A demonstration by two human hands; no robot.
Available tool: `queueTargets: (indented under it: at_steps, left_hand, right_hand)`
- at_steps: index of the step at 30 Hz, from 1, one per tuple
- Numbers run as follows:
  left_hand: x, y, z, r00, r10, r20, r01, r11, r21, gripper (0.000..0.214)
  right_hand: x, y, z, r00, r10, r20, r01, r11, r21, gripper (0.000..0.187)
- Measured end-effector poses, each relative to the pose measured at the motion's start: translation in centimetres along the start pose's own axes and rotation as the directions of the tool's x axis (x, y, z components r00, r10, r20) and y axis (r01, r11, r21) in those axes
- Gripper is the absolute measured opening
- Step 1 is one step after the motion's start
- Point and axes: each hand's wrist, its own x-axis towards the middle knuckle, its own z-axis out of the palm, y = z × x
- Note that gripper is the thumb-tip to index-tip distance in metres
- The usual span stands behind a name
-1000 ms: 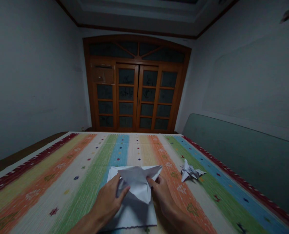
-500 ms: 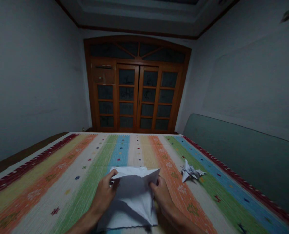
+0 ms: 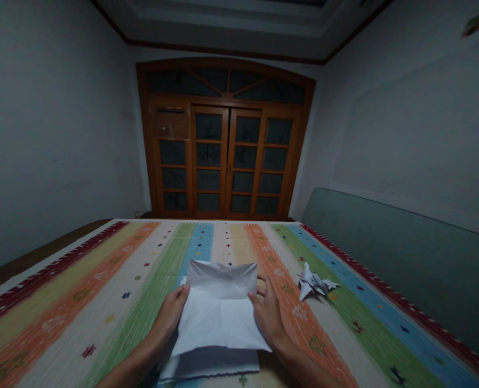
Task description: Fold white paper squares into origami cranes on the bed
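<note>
Holding the wide, creased white paper sheet [image 3: 223, 320] by its two sides, the left hand [image 3: 173, 311] and the right hand [image 3: 268, 313] are well apart. Each thumb is on a side edge. The left fingers are mostly hidden behind the sheet, so I can't tell how they grip; some right fingers show, bent, past the edge. Both arms are cut off at the bottom.

The sheet is just above a flat pile of white paper with a rough near edge [image 3: 219, 364], in the middle of the near part of the striped, many-coloured cloth [image 3: 142, 307]. It hides most of the pile — only the near strip and a bit at the far left corner peek out. Off to the right is a small, pointy folded white paper shape [image 3: 316, 283]; its dark marks are too small to read. The dark drawings on the glass of the brown wooden doors [image 3: 223, 156] are hard to make out too.

Half a second ago, the sheet was bunched up, with a point hanging down near the right hand. Now it is spread much wider — and the folded shape has stayed put.
</note>
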Motion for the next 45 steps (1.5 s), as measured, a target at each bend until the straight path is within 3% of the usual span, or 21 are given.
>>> queueTargets:
  at_steps: [6,12,17,20,23,26,29,32,33,34,36,41,45]
  left_hand:
    - [-0.2,0.0,-0.7,0.998,0.062,-0.031,-0.046,0.927,0.373,0.048]
    - [-1.0,0.5,-0.4,0.998,0.024,0.052,-0.056,0.623,0.780,0.042]
    - [-1.6,0.8,-0.2,0.993,0.021,0.114,-0.114,0.367,0.923,0.041]
    - [-1.8,0.4,-0.1,0.989,0.029,0.145,-0.148,0.262,0.954,0.040]
    - [-1.9,-0.1,-0.1,0.985,0.042,0.166,-0.172,0.194,0.966,0.039]
    - [-1.9,0.1,0.2,0.977,0.093,0.191,-0.204,0.162,0.965,0.041]
    - [-2.1,0.4,0.7,0.943,0.156,0.295,-0.318,0.152,0.936,0.044]
    - [-2.6,-0.5,1.5,0.848,0.217,0.484,-0.522,0.182,0.833,0.036]
    - [-2.8,-1.1,1.7,0.779,0.291,0.555,-0.620,0.228,0.751,0.031]
    - [-2.9,-1.8,1.9,0.730,0.356,0.583,-0.677,0.267,0.686,0.033]
    - [-3.1,-3.1,2.2,0.692,0.409,0.595,-0.719,0.314,0.620,0.047]
    - [-2.7,-4.0,1.9,0.727,0.282,0.626,-0.686,0.345,0.641,0.062]
    - [-2.2,-3.4,1.3,0.750,0.240,0.617,-0.659,0.360,0.661,0.071]
  right_hand:
    - [-0.8,0.6,0.3,0.997,0.017,0.075,-0.007,0.991,-0.134,0.048]
    - [-1.3,1.6,0.2,0.986,-0.138,0.097,0.164,0.923,-0.348,0.030]
    - [-1.3,2.3,0.2,0.938,-0.248,0.244,0.347,0.709,-0.614,0.025]
    - [-1.7,2.2,0.4,0.920,-0.233,0.316,0.389,0.651,-0.652,0.029]
    - [-2.2,1.7,0.6,0.915,-0.162,0.370,0.400,0.490,-0.775,0.028]
    - [-2.5,1.3,0.7,0.913,-0.123,0.388,0.407,0.298,-0.863,0.024]
    - [-2.4,1.2,0.8,0.874,-0.134,0.467,0.485,0.211,-0.848,0.025]
    - [-2.1,1.3,1.0,0.807,-0.105,0.581,0.588,0.225,-0.777,0.027]
    - [-2.2,1.3,1.1,0.791,-0.099,0.604,0.608,0.237,-0.758,0.028]
    - [-2.2,1.3,1.1,0.779,-0.097,0.619,0.622,0.246,-0.744,0.028]
    - [-2.5,1.4,1.0,0.748,-0.105,0.655,0.654,0.285,-0.701,0.031]
    - [-3.3,1.0,0.4,0.702,-0.044,0.711,0.652,0.441,-0.616,0.046]
    - [-3.2,0.2,0.1,0.687,0.124,0.716,0.608,0.441,-0.660,0.061]
